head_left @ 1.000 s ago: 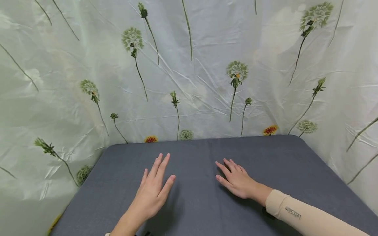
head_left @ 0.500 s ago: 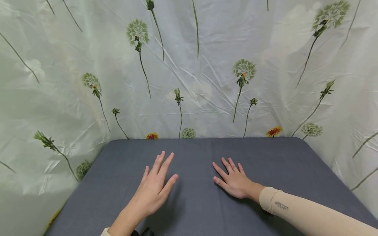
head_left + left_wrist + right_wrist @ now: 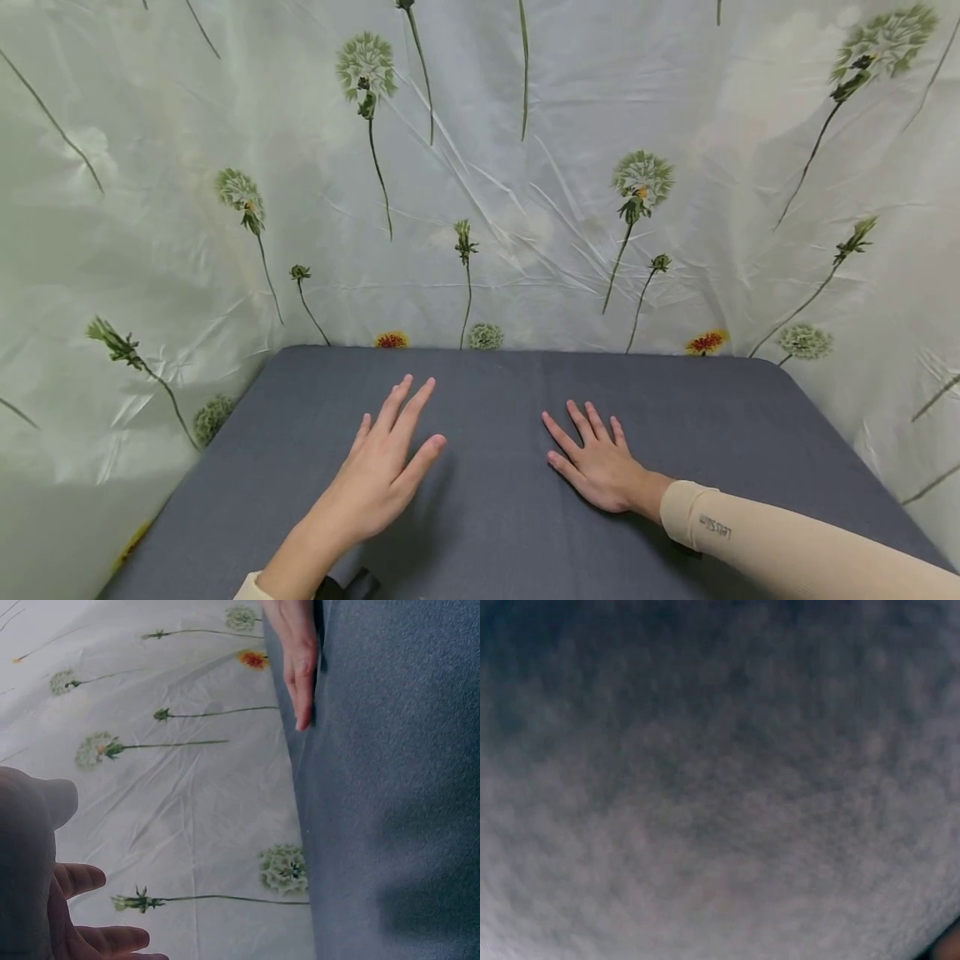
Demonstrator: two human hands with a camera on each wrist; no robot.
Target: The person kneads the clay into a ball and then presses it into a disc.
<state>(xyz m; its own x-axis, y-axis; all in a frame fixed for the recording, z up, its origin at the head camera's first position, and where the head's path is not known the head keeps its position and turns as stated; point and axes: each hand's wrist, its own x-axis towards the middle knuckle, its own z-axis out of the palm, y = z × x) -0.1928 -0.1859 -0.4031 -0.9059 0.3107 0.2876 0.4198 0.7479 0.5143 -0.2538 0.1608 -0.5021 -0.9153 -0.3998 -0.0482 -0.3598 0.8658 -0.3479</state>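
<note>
My left hand is held above the dark grey table cover, its fingers spread and straight, casting a shadow below it. Nothing is in it. To the right, my right hand lies palm down with fingers spread, and seems to rest on the cover. In the left wrist view, the left hand's thumb and some fingers show at the lower left, while the right hand appears at the top beside the cover. The right wrist view is a close, blurred grey surface, with a sliver of skin in its lower right corner.
A pale curtain printed with dandelions hangs behind the table and along both sides. The table's far edge meets it. A black device sits at the left wrist. Beige sleeves cover the forearms.
The right hand has flattened and its fingers have spread wider. The left hand keeps nearly the same pose, a little higher in view. The head view has shifted and tilted slightly.
</note>
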